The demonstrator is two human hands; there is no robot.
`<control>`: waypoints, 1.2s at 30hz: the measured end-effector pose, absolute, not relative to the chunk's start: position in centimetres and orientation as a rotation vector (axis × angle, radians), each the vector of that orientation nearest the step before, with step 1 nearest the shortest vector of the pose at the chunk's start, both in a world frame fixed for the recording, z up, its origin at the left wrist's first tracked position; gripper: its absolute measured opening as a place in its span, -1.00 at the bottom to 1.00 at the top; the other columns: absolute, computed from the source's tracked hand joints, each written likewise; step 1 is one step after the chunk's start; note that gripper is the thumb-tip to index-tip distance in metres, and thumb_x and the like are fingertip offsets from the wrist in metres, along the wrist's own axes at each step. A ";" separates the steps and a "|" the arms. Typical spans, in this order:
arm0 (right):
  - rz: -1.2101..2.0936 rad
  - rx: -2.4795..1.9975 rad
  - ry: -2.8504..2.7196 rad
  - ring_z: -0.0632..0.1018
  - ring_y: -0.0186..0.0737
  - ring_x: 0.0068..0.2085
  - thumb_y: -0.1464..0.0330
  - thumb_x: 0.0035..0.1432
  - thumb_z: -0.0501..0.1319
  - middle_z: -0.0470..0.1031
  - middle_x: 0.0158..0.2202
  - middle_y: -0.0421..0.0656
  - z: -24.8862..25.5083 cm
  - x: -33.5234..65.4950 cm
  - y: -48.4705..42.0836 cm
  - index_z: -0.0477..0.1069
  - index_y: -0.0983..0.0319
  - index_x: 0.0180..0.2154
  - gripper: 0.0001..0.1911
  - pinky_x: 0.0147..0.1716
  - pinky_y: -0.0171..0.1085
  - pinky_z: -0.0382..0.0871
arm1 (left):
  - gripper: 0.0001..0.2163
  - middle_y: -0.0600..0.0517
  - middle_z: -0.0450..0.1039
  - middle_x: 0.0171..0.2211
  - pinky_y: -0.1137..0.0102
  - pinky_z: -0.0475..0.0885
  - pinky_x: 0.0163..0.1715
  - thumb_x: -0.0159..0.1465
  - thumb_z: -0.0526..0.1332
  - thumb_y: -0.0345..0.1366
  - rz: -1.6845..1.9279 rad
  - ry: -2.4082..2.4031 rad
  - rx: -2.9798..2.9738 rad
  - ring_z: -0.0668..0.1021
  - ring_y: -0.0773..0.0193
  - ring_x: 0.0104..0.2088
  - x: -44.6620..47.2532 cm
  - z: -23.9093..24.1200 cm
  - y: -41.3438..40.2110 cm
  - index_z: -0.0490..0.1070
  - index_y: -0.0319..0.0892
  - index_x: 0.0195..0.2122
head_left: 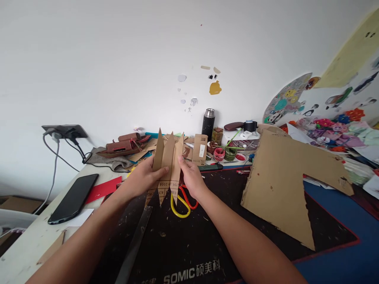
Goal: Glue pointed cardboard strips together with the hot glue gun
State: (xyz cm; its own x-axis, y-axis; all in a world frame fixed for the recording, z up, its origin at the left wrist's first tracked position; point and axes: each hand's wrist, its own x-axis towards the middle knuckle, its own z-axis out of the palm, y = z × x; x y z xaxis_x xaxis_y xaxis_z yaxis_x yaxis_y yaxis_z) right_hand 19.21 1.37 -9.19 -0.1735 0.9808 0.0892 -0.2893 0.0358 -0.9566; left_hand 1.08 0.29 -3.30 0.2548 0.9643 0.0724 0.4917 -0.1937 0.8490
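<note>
Brown cardboard (168,157), creased into panels with pointed ends, is clasped by the left hand (145,173) and the right hand (192,176), with bare arms (237,227) extended forward. It stands upright above a black printed mat (177,244), near yellow-and-orange-handled scissors (181,216) and a long, flat grey strip (134,244). Rightward lies a broad, ragged-edged cardboard sheet (275,177); behind rises a smooth white wall (118,59).
</note>
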 end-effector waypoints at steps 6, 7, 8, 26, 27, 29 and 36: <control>1.289 -0.986 -1.378 0.36 -0.25 -0.59 -0.15 0.23 0.28 0.30 -0.59 -0.31 -10.0 18.8 1.2 0.38 0.15 -0.39 -0.49 -0.56 -0.27 0.24 | -0.50 -0.13 0.62 0.08 0.03 0.48 0.11 0.30 0.24 0.03 0.891 1.349 1.919 0.58 -0.16 0.08 1.0 -3.2 0.5 0.46 -0.17 0.16; 1.280 -0.988 -1.407 0.36 -0.26 -0.59 -0.12 0.25 0.27 0.31 -0.58 -0.31 -9.9 18.7 1.0 0.40 0.15 -0.36 -0.53 -0.55 -0.28 0.23 | -0.49 -0.13 0.62 0.07 0.04 0.48 0.11 0.30 0.24 0.05 0.893 1.345 1.900 0.58 -0.16 0.08 1.0 -3.0 0.4 0.47 -0.17 0.15; 1.268 -0.998 -1.426 0.37 -0.25 -0.58 -0.09 0.28 0.25 0.32 -0.57 -0.30 -9.7 18.7 0.8 0.40 0.15 -0.34 -0.56 -0.54 -0.28 0.22 | -0.48 -0.12 0.62 0.06 0.05 0.49 0.09 0.29 0.24 0.07 0.885 1.351 1.871 0.59 -0.16 0.07 1.1 -2.8 0.4 0.48 -0.18 0.13; 0.626 -1.557 -1.989 0.65 0.08 -0.11 0.31 0.52 0.04 0.64 -0.14 0.15 -9.2 17.9 0.0 0.46 0.29 -0.08 -0.74 -0.22 -0.17 0.32 | -0.72 -0.25 0.57 -0.33 0.15 0.44 -0.30 0.45 -0.09 -0.23 0.560 1.863 2.287 0.65 -0.18 -0.30 4.0 -6.2 -0.4 0.29 -0.24 0.02; 0.620 -1.568 -2.001 0.65 0.08 -0.10 0.32 0.52 0.04 0.64 -0.14 0.15 -9.1 17.9 -0.1 0.46 0.29 -0.07 -0.74 -0.21 -0.17 0.32 | -0.72 -0.26 0.57 -0.33 0.14 0.44 -0.30 0.45 -0.09 -0.24 0.564 1.859 2.302 0.65 -0.19 -0.31 4.0 -6.4 -0.4 0.29 -0.25 0.02; 0.610 -1.586 -2.014 0.65 0.09 -0.09 0.32 0.52 0.03 0.64 -0.14 0.15 -8.9 17.8 -0.2 0.45 0.30 -0.06 -0.73 -0.21 -0.17 0.33 | -0.74 -0.25 0.56 -0.34 0.14 0.44 -0.31 0.45 -0.07 -0.23 0.578 1.854 2.319 0.65 -0.17 -0.33 4.0 -6.8 -0.3 0.30 -0.24 0.00; 0.623 -1.619 -2.030 0.67 0.13 -0.09 0.31 0.53 0.01 0.63 -0.13 0.20 -8.4 17.7 -0.4 0.44 0.33 -0.04 -0.71 -0.24 -0.15 0.35 | -0.81 -0.30 0.55 -0.21 0.20 0.41 -0.36 0.45 -0.04 -0.27 0.500 1.898 2.471 0.62 -0.05 -0.39 3.7 -7.7 -0.2 0.33 -0.18 -0.13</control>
